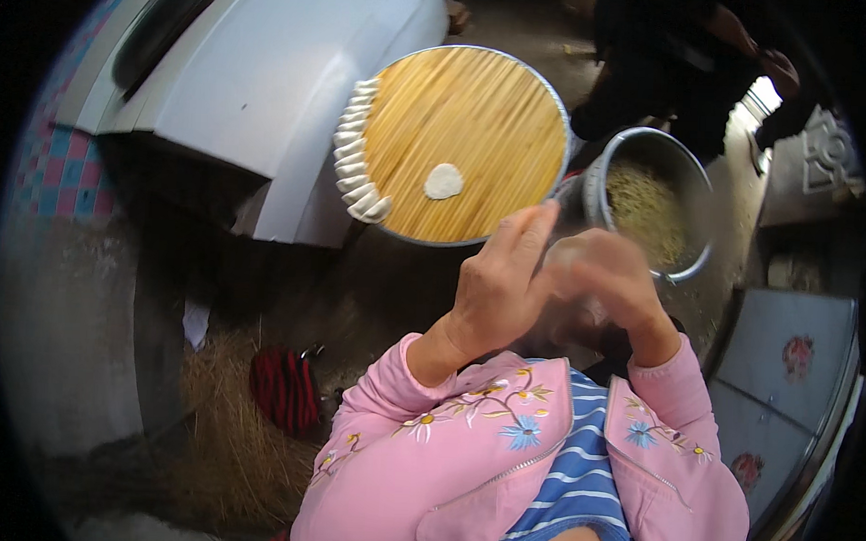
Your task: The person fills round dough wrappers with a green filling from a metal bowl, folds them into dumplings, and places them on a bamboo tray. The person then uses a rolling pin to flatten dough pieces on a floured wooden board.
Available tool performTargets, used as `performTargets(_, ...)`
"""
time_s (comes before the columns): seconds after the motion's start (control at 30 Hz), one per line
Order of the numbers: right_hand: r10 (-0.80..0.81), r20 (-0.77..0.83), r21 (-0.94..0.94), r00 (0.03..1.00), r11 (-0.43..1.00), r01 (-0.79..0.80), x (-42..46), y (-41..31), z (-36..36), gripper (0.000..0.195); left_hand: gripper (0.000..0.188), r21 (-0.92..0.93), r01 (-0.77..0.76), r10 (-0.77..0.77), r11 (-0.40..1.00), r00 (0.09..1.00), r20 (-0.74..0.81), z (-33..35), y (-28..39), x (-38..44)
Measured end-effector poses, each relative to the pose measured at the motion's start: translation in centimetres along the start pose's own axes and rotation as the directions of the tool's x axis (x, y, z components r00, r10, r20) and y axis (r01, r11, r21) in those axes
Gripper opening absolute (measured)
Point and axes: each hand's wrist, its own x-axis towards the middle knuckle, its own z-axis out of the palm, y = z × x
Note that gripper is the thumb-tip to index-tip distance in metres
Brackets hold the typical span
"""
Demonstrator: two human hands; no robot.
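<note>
My left hand [500, 280] is raised before my chest, near the close edge of a round slatted tray [481, 108], its fingers stretched forward. Beside it my right hand [615, 273] is blurred by motion, just short of a metal basin [697, 179] of chopped filling [646, 213]. Something pale shows between the two hands; blur hides whether it is dough and which hand has it. A flat round dough wrapper [444, 181] lies alone on the tray. Several folded dumplings [350, 153] stand in a curved row along the tray's left rim.
A white surface [261, 64] adjoins the tray at left. Another person [669, 64] in dark clothes is beyond the basin. Dry straw [220, 420] and a red-and-black striped item [283, 390] lie low at left. A cabinet [780, 361] with flower decorations stands at right.
</note>
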Motion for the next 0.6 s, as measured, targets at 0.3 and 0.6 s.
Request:
performTargets(0.3, 0.293, 0.323, -0.255, 0.900, 0.943, -0.215, 9.3, 3.0, 4.0, 0.031, 0.037, -0.079, 0.174, -0.161, 0.981, 0.975, 0.154, -4.5, -7.7, -5.1)
performTargets(0.6, 0.331, -0.013, -0.092, 0.943, 0.939, -0.331, 12.7, 8.5, 4.3, 0.026, 0.026, -0.193, 0.606, -0.615, 0.772, 0.635, -0.468, -2.8, -21.3, -9.0)
